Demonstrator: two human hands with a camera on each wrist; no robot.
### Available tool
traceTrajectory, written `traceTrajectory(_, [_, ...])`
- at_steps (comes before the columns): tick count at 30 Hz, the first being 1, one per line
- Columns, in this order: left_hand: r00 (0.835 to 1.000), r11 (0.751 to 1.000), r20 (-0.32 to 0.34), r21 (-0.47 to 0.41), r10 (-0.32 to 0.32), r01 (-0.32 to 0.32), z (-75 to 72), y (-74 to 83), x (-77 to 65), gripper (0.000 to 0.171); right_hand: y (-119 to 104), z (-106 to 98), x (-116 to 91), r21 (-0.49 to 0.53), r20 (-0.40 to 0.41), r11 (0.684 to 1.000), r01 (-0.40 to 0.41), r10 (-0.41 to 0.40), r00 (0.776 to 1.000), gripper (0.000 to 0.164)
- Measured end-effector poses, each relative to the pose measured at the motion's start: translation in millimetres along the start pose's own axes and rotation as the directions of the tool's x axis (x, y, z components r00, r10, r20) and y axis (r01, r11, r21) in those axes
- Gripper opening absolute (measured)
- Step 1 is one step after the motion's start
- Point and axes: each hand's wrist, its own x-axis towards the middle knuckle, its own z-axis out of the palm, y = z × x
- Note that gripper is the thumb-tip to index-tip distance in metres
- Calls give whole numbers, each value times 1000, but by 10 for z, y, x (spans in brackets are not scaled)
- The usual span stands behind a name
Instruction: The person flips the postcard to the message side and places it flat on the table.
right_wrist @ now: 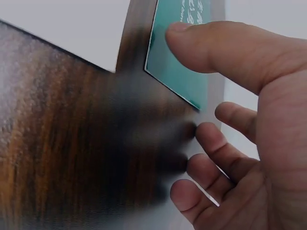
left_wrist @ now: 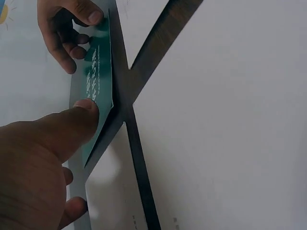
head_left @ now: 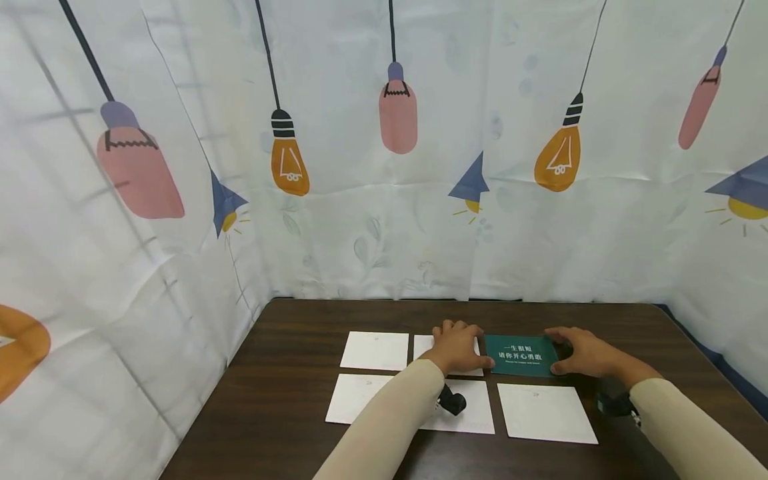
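A green card (head_left: 519,357) with white printed lettering lies lengthwise in the back row of cards, at its right end. My left hand (head_left: 459,348) is at its left end, the thumb (left_wrist: 86,112) on the printed face and the other fingers over a neighbouring white card (head_left: 423,345). At the opposite end is my right hand (head_left: 591,355). Its thumb (right_wrist: 192,40) rests on the green surface near the corner, while the other fingers bend loosely at the table beyond the card's edge.
More white cards lie face up on the dark wooden table (head_left: 270,400): one at back left (head_left: 375,351), one at front left (head_left: 357,397), one at front middle (head_left: 471,403) partly behind the left arm, one at front right (head_left: 546,412). A patterned curtain (head_left: 360,220) hangs behind.
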Motion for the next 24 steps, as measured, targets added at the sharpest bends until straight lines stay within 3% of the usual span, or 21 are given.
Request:
traceTrajectory(7, [999,999,22,22,-37,37,12,52,13,72,30,2,26,3,24,1000,13,-13,1000,87])
traceTrajectory(24, [997,997,42,25,-67,66,27,63,22,76,-29,-56,112,-47,73,999,-16,19,997,88])
